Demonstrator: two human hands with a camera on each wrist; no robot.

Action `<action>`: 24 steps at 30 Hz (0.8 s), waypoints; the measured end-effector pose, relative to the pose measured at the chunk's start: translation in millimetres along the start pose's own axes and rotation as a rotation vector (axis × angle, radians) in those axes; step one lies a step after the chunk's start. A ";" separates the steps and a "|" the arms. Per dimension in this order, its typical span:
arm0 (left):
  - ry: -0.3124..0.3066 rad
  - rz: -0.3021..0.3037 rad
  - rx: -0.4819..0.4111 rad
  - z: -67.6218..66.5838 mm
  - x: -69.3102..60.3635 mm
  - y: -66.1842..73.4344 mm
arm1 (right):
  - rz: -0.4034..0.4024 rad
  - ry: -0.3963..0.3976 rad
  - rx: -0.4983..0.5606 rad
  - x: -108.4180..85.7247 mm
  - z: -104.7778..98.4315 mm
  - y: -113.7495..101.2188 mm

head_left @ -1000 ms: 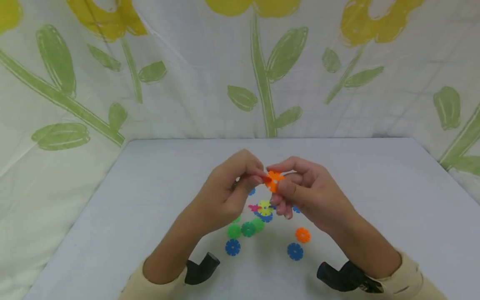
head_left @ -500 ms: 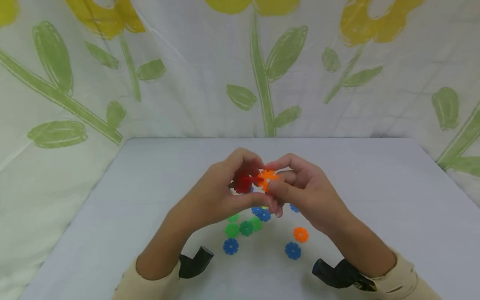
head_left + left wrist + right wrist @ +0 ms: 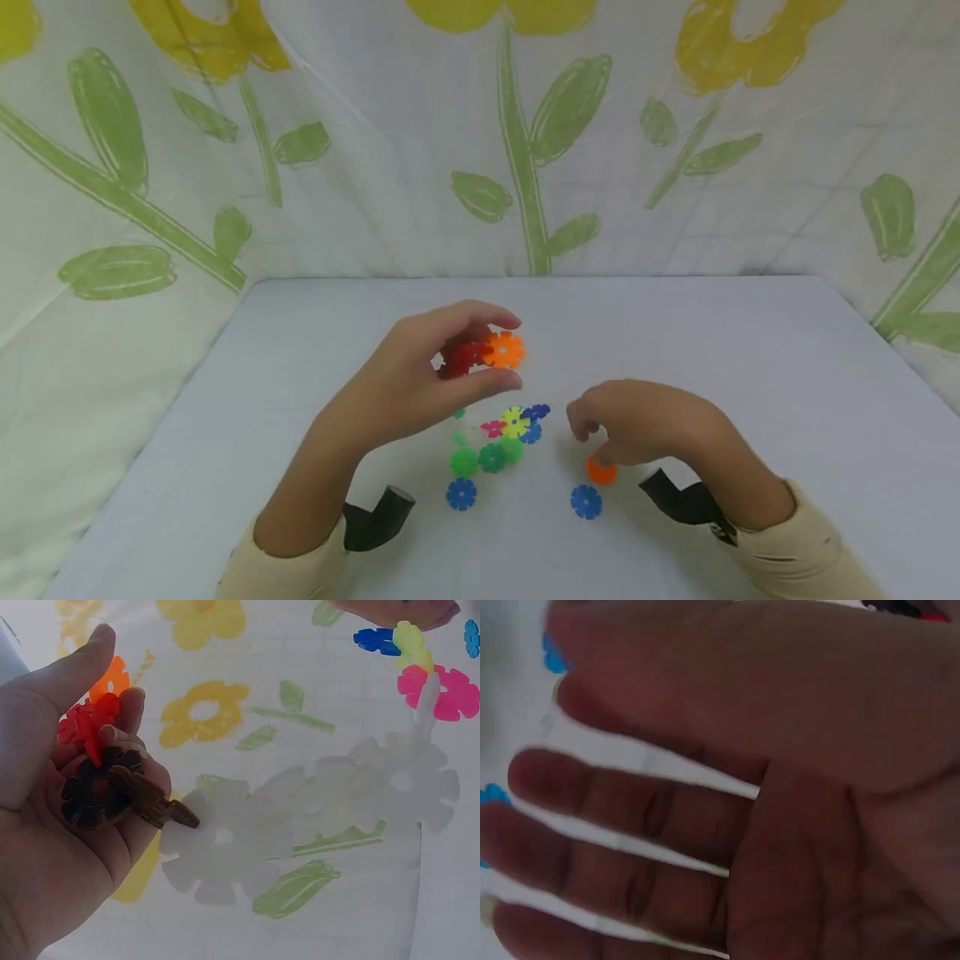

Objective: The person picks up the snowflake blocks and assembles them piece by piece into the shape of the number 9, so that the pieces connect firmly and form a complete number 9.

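Here, the left hand (image 3: 408, 377) curls round an orange-red-brown plastic flower chain (image 3: 480, 353); the loosely spread, empty right hand (image 3: 652, 418) best pinches edgewise the notched orange plastic disc (image 3: 602, 473) by its thumb.

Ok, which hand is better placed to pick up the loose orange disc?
Probably the right hand: it is down at the loose orange disc and looks empty, while the left hand is farther away, occupied holding red pieces.
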State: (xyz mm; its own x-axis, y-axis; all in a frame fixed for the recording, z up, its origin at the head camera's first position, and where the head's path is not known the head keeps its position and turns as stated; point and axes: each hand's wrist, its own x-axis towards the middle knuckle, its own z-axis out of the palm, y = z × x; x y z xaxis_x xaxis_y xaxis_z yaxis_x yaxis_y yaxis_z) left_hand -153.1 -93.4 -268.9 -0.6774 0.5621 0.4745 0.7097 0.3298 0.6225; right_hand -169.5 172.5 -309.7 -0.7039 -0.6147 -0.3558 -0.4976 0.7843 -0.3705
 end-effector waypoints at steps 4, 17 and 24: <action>0.020 0.016 0.008 -2.3 -0.8 1.0 | 0.171 -0.051 -0.159 11.1 17.2 -1.2; 0.103 0.043 0.000 -11.6 -1.1 2.0 | 0.163 -0.064 -0.127 16.6 24.5 -0.5; 0.100 0.050 0.035 -13.2 -2.8 0.2 | 0.151 0.031 0.037 6.8 5.6 9.5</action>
State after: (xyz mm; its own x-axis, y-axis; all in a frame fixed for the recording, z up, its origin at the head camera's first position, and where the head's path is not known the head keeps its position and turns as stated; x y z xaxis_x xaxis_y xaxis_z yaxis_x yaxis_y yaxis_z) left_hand -153.7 -104.9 -261.9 -0.6558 0.5004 0.5653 0.7481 0.3306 0.5753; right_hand -176.2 175.3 -320.5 -0.7848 -0.4867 -0.3838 -0.3663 0.8637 -0.3461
